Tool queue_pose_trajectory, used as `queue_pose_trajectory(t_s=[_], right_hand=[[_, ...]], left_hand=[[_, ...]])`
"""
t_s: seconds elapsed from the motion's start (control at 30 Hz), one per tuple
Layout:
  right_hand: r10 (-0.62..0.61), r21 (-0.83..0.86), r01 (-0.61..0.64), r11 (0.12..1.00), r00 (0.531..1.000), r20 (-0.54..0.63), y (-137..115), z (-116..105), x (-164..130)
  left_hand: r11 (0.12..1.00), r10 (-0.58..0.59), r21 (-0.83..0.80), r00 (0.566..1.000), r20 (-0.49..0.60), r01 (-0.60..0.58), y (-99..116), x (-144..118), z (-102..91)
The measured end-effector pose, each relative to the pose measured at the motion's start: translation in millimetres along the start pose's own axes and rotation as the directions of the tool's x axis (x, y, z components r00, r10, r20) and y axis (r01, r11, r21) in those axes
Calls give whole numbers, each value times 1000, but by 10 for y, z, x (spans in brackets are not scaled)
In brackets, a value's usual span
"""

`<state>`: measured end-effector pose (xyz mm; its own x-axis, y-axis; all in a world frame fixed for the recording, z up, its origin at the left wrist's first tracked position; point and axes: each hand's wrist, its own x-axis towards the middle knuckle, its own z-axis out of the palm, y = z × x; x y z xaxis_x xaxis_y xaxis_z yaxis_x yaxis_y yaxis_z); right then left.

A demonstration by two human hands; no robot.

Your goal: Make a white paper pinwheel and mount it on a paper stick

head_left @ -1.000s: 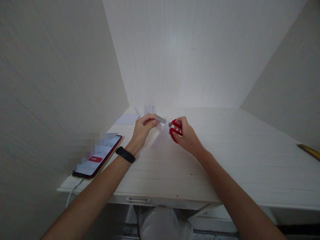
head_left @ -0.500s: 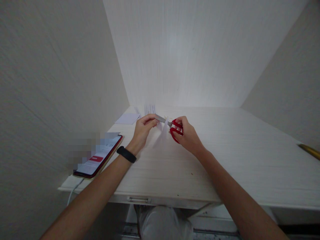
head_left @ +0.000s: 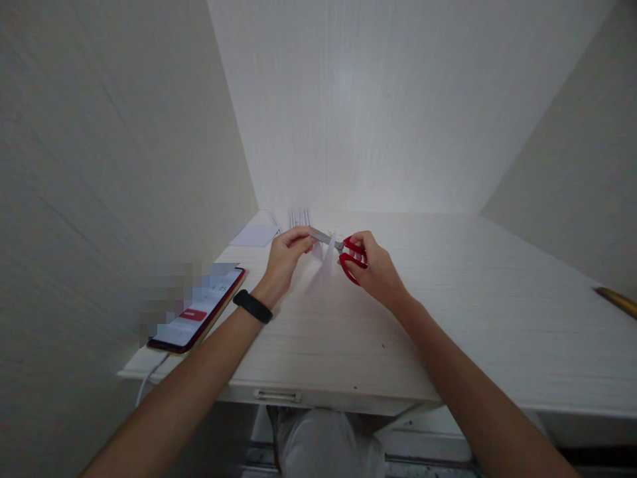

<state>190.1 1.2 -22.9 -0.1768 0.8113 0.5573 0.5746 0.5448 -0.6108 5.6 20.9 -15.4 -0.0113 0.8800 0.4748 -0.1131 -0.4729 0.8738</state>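
Just past the phone (head_left: 196, 311) on the desk (head_left: 448, 332), our left hand (head_left: 286, 255) still pinches the white paper strip (head_left: 326, 265) while our right hand (head_left: 375, 272), fingers closed in the red scissors (head_left: 348, 255), has barely moved, so the cut is hardly further along.

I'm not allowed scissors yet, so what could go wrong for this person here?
The left hand pinches the white paper right by the blades of the red scissors in the right hand, so a fingertip might get nipped. The thin paper hangs loosely, so the cut could wander. The phone lies at the desk edge; an elbow might knock it off.
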Motion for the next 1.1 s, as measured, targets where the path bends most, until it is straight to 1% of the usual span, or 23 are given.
queue_pose_trajectory(t_s=[0.27, 0.47, 0.8, 0.97, 1.1], right_hand=[[-1, -4, 1, 1000, 1000, 9, -7, -5, 1], [-2, -1, 2, 1000, 1000, 11, -1, -1, 0], [-11, -8, 11, 1000, 1000, 13, -16, -20, -5], [-6, 12, 5, 1000, 1000, 15, 9, -10, -3], [-21, 32, 21, 999, 1000, 14, 36, 11, 0]], left_hand=[[1000, -6, -12, 1000, 5, 6, -26, -4, -2], [999, -12, -49, 1000, 12, 13, -23, -18, 9], [999, -24, -40, 1000, 5, 24, -52, -18, 7], [998, -22, -57, 1000, 12, 23, -50, -18, 6], [999, -12, -34, 1000, 11, 13, -39, -13, 11]])
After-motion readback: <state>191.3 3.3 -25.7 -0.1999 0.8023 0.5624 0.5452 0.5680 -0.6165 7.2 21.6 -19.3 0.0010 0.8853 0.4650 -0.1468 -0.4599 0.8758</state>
